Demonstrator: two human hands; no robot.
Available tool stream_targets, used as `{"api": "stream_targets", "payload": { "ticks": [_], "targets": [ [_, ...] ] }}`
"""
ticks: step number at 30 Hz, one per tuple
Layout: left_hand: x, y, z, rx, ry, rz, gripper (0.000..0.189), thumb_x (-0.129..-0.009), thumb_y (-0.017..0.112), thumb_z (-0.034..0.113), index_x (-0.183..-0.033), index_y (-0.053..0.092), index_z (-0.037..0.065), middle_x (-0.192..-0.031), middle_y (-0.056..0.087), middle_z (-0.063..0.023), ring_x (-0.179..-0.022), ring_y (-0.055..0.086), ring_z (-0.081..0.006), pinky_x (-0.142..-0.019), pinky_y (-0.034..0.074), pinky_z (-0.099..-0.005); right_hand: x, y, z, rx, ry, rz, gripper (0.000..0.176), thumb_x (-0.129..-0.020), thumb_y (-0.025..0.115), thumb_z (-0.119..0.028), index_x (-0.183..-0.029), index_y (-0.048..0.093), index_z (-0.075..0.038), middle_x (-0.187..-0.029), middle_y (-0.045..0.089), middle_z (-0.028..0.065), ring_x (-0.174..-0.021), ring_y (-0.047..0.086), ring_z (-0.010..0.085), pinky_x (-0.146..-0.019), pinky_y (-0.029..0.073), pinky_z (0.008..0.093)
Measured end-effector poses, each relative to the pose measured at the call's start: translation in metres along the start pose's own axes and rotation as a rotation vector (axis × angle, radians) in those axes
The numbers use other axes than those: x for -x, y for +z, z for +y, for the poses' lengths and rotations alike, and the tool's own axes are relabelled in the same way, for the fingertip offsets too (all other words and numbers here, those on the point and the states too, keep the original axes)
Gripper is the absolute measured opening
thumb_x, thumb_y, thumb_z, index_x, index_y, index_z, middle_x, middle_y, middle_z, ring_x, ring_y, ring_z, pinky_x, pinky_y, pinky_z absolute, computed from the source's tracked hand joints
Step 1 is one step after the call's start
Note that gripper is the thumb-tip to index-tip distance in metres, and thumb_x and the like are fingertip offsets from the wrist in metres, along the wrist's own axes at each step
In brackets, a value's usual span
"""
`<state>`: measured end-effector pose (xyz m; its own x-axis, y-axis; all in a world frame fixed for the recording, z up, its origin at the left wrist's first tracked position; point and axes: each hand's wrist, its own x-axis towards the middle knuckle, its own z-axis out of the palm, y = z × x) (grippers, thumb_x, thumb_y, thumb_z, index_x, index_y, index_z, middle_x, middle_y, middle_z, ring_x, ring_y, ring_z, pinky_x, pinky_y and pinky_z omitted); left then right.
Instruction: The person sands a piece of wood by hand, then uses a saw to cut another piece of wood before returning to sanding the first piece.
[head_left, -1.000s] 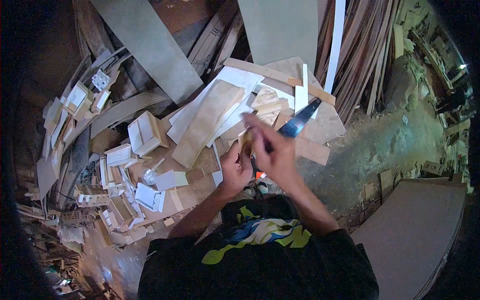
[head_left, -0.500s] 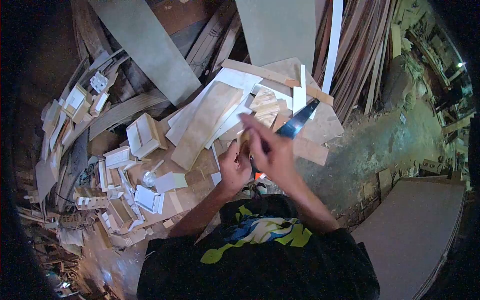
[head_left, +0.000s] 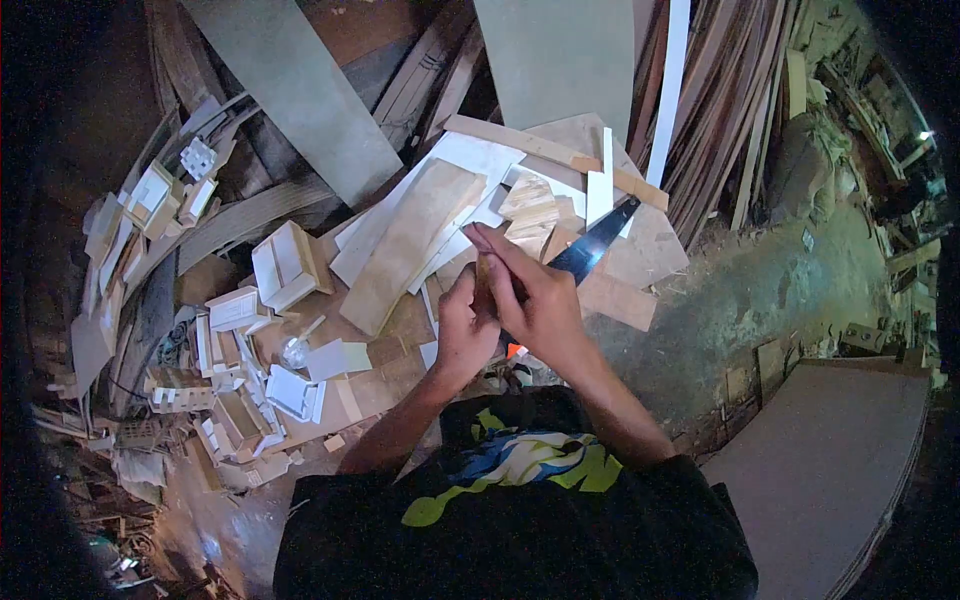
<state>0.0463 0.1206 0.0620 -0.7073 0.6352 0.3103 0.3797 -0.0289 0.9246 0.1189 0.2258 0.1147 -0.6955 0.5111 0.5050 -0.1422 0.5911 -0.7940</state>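
- My left hand [head_left: 468,328]: fingers curled closed around a small yellowish-brown piece [head_left: 484,290], mostly hidden; material unclear.
- My right hand [head_left: 540,303]: bent, thumb and fingers up against the same piece; can't tell if it grips or only presses.
- Piece sits between both hands, in front of my black printed shirt [head_left: 520,490].
- Handsaw with shiny grey tapered metal blade [head_left: 592,248]: juts out just beyond right hand, tip away from me; handle hidden, can't tell what supports it.
- Risk: right hand slipping outward could put knuckles on the blade; cause would be a sudden loss of hold on the piece.
- Risk: piece could pop loose if left fingers slacken, small as it looks.
- Risk: pale flat wooden plank [head_left: 412,250] and white flat sheets [head_left: 480,160] lie overlapped ahead; a bumped edge could slide them.
- Open wood-and-white box [head_left: 288,268] on the left, well apart, low risk.
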Motion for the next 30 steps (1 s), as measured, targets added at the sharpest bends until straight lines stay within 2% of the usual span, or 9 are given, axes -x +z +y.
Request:
{"api": "stream_targets", "payload": {
  "ticks": [7, 10, 11, 15, 18, 24, 25, 28, 30],
  "targets": [
    [0.003, 0.003, 0.005, 0.032, 0.028, 0.009, 0.017, -0.100, 0.051, 0.012, -0.102, 0.056, -0.004, -0.089, 0.065, -0.0131, -0.085, 0.060, -0.0133, -0.073, 0.048, -0.0300, 0.008, -0.007, 0.009, 0.160, -0.002, -0.003, 0.040, -0.092, 0.057, -0.013, -0.132, 0.056, -0.016, -0.085, 0.070, 0.0188, -0.068, 0.069, 0.0320, -0.059, 0.054, 0.0404],
    [0.003, -0.006, 0.003, 0.003, -0.139, -0.045, 0.020, -0.101, 0.053, 0.017, -0.100, 0.057, -0.002, -0.087, 0.063, -0.0112, -0.083, 0.059, -0.0117, -0.072, 0.047, -0.0278, 0.006, -0.016, 0.022, 0.192, -0.015, 0.021, 0.042, -0.092, 0.057, -0.012, -0.134, 0.055, -0.016, -0.081, 0.069, 0.0202, -0.067, 0.068, 0.0338, -0.057, 0.053, 0.0410],
    [0.001, -0.009, 0.003, 0.047, -0.144, -0.034, 0.022, -0.101, 0.053, 0.018, -0.104, 0.057, -0.003, -0.091, 0.064, -0.0095, -0.086, 0.058, -0.0110, -0.075, 0.047, -0.0273, 0.006, -0.025, 0.023, 0.293, 0.184, -0.066, 0.041, -0.092, 0.057, -0.010, -0.133, 0.056, -0.013, -0.088, 0.069, 0.0204, -0.064, 0.068, 0.0322, -0.057, 0.053, 0.0369],
    [-0.005, -0.022, 0.003, 0.147, -0.131, 0.014, 0.031, -0.102, 0.053, 0.021, -0.117, 0.060, -0.005, -0.104, 0.067, -0.0060, -0.093, 0.058, -0.0089, -0.084, 0.047, -0.0260, 0.015, -0.032, 0.054, -0.038, 0.273, 0.181, 0.031, -0.099, 0.051, -0.006, -0.128, 0.058, 0.003, -0.107, 0.071, 0.0121, -0.084, 0.065, 0.0078, -0.070, 0.052, 0.0259],
    [-0.004, -0.022, -0.001, 0.173, -0.103, 0.036, 0.029, -0.101, 0.055, 0.019, -0.115, 0.061, -0.006, -0.100, 0.067, -0.0054, -0.090, 0.058, -0.0092, -0.082, 0.048, -0.0255, 0.019, -0.036, 0.035, -0.159, 0.466, 0.191, 0.032, -0.100, 0.051, -0.007, -0.130, 0.057, 0.003, -0.104, 0.071, 0.0089, -0.082, 0.062, 0.0058, -0.069, 0.051, 0.0246],
    [0.006, -0.017, 0.007, -0.150, -0.096, 0.020, 0.016, -0.096, 0.062, 0.011, -0.099, 0.064, -0.005, -0.084, 0.067, -0.0083, -0.078, 0.057, -0.0072, -0.069, 0.047, -0.0253, 0.021, -0.011, 0.000, -0.009, 0.084, 0.206, 0.035, -0.095, 0.055, -0.003, -0.130, 0.057, -0.002, -0.107, 0.071, 0.0185, -0.088, 0.070, 0.0149, -0.072, 0.055, 0.0280],
    [0.006, -0.008, 0.004, -0.018, 0.045, 0.109, 0.014, -0.094, 0.063, 0.008, -0.097, 0.065, -0.005, -0.079, 0.067, -0.0076, -0.072, 0.057, -0.0082, -0.064, 0.046, -0.0258, 0.017, -0.016, -0.012, -0.046, 0.294, 0.121, 0.034, -0.094, 0.056, -0.002, -0.128, 0.058, -0.001, -0.107, 0.070, 0.0201, -0.096, 0.070, 0.0196, -0.076, 0.056, 0.0290],
    [0.004, -0.009, 0.003, -0.114, 0.094, 0.121, 0.014, -0.095, 0.058, 0.004, -0.102, 0.066, -0.005, -0.086, 0.069, -0.0126, -0.079, 0.063, -0.0112, -0.069, 0.049, -0.0255, 0.009, -0.004, -0.003, -0.073, 0.024, 0.256, 0.034, -0.094, 0.055, -0.001, -0.127, 0.059, -0.001, -0.105, 0.070, 0.0205, -0.088, 0.071, 0.0173, -0.071, 0.056, 0.0286],
    [0.002, -0.010, 0.001, -0.142, 0.154, 0.129, 0.019, -0.090, 0.057, -0.002, -0.107, 0.066, -0.004, -0.096, 0.070, -0.0158, -0.088, 0.067, -0.0173, -0.079, 0.052, -0.0303, 0.014, -0.004, -0.009, -0.128, 0.087, 0.197, 0.034, -0.093, 0.055, -0.001, -0.127, 0.060, -0.003, -0.101, 0.072, 0.0185, -0.075, 0.067, 0.0105, -0.064, 0.052, 0.0257]
  ]
}}
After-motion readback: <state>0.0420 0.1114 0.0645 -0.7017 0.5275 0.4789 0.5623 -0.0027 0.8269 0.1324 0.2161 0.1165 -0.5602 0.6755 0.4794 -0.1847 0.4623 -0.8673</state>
